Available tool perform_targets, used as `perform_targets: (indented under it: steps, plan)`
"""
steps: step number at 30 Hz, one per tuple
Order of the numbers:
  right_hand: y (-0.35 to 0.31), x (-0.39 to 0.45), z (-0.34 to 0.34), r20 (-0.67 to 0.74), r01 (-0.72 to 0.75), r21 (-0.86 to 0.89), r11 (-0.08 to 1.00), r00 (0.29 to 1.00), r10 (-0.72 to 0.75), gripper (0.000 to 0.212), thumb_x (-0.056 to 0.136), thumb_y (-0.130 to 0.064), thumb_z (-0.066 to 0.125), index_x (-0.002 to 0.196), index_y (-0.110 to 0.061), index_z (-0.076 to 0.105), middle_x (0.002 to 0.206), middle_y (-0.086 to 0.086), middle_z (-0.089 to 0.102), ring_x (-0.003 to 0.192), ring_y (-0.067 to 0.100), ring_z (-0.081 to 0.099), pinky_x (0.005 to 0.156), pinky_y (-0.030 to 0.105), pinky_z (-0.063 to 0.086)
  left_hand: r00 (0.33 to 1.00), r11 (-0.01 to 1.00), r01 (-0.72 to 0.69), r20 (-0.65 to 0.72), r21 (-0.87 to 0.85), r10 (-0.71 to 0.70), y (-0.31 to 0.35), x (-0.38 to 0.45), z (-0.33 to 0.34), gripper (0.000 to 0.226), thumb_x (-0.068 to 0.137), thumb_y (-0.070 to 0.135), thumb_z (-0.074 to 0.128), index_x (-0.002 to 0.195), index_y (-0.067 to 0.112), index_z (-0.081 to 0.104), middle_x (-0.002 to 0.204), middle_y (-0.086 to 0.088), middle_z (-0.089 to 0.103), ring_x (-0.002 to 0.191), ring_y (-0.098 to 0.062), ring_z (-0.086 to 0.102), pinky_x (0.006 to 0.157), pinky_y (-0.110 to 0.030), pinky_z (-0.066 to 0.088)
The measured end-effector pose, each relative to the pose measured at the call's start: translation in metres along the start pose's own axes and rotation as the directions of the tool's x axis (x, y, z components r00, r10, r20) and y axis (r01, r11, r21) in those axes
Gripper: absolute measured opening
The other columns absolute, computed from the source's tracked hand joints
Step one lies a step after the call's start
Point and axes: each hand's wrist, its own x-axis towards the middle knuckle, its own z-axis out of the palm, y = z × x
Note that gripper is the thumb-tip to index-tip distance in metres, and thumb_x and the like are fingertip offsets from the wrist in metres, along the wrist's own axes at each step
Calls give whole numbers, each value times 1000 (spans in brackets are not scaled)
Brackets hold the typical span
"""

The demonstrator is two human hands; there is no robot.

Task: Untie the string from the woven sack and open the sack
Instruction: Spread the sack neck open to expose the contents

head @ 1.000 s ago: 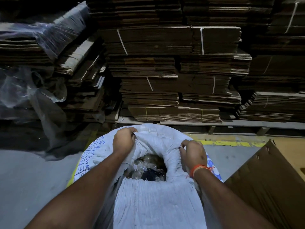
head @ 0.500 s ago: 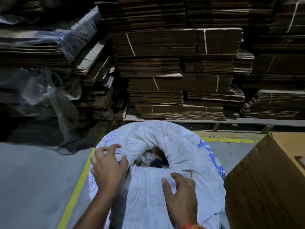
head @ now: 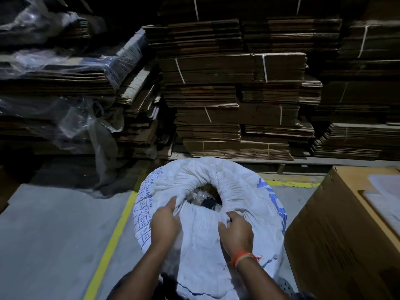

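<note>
A white woven sack (head: 244, 187) with blue print stands upright on the floor in front of me. Its mouth is open, with the rim rolled outward into a thick ring. Clear plastic and something dark (head: 205, 199) show inside the opening. My left hand (head: 165, 221) pinches the near-left part of the rim, fingers tucked into the fabric. My right hand (head: 237, 231), with an orange thread on its wrist, grips the near-right part of the rim. No string is visible.
Tied bundles of flattened cardboard (head: 238, 100) are stacked on a pallet just behind the sack. More cardboard under clear plastic film (head: 71, 83) lies at the left. A brown carton (head: 346, 234) stands close on the right. A yellow line (head: 116, 232) runs along the grey floor.
Both hands left the far rim, came down over the near side of the sack, and now grip the near rim. The view has shifted closer and to the left.
</note>
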Motion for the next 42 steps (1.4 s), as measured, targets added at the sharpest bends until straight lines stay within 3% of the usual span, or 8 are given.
perform_targets:
  steps: [4, 21, 25, 28, 31, 33, 38, 42]
  plan:
    - [8, -34, -7, -29, 39, 2, 999, 999, -39, 22, 90, -25, 69, 110, -17, 74, 83, -1, 71, 82, 21, 66, 74, 29, 52, 999, 999, -39, -30, -19, 39, -5, -9, -11, 70, 86, 4, 54, 151, 31, 53, 122, -8, 75, 108, -34, 70, 85, -39, 56]
    - [15, -109, 1, 103, 100, 33, 994, 989, -103, 40, 88, -38, 68, 125, -23, 69, 89, -1, 75, 93, 20, 71, 83, 29, 54, 998, 975, -52, 42, 216, 44, -30, -40, -25, 50, 87, 9, 55, 133, 28, 58, 110, -10, 63, 103, -34, 65, 75, -38, 56]
    - [1, -84, -21, -25, 243, 48, 969, 970, -242, 30, 96, -47, 60, 114, -28, 73, 89, 0, 79, 89, 22, 72, 71, 28, 51, 996, 991, -17, -85, 134, 28, -13, -45, -33, 59, 87, 22, 62, 144, 29, 54, 134, -7, 53, 127, -33, 47, 98, -46, 53]
    - [-6, -54, -38, -196, 289, 87, 953, 943, -268, 24, 101, -39, 56, 94, -25, 74, 68, -3, 69, 68, 18, 64, 54, 26, 41, 949, 992, -120, -288, 32, 124, 5, -49, -44, 47, 89, 24, 69, 136, 27, 64, 126, -8, 57, 123, -33, 53, 92, -46, 54]
    - [-2, -6, -45, -271, 318, 13, 948, 914, -302, 12, 96, -24, 65, 100, -24, 76, 80, 2, 69, 83, 25, 64, 69, 30, 49, 967, 989, -151, -206, 2, 148, 19, -42, -44, 32, 96, 32, 60, 127, 32, 66, 103, -3, 72, 101, -28, 67, 78, -39, 54]
    - [3, 20, -47, -194, 281, -95, 955, 936, -294, 21, 92, -22, 69, 111, -25, 76, 101, 7, 69, 107, 31, 59, 87, 33, 46, 992, 994, -108, -58, 22, 109, 25, -36, -38, 33, 99, 41, 53, 130, 35, 63, 96, -5, 78, 99, -30, 70, 76, -36, 52]
    - [20, 57, -38, 175, 222, -269, 937, 968, -179, 61, 88, -32, 79, 144, -35, 54, 154, 12, 40, 137, 35, 47, 112, 40, 43, 972, 994, -26, 235, 108, 0, 26, -26, -2, 60, 97, 61, 50, 146, 28, 50, 135, -10, 69, 126, -35, 63, 97, -39, 50]
    - [26, 63, -21, 386, 301, -237, 924, 902, -195, 72, 90, -30, 77, 153, -34, 44, 145, 9, 56, 129, 30, 59, 109, 34, 48, 964, 975, -71, 266, 211, 13, 20, -35, 29, 57, 94, 51, 63, 141, 24, 46, 127, -10, 71, 118, -35, 66, 90, -40, 53]
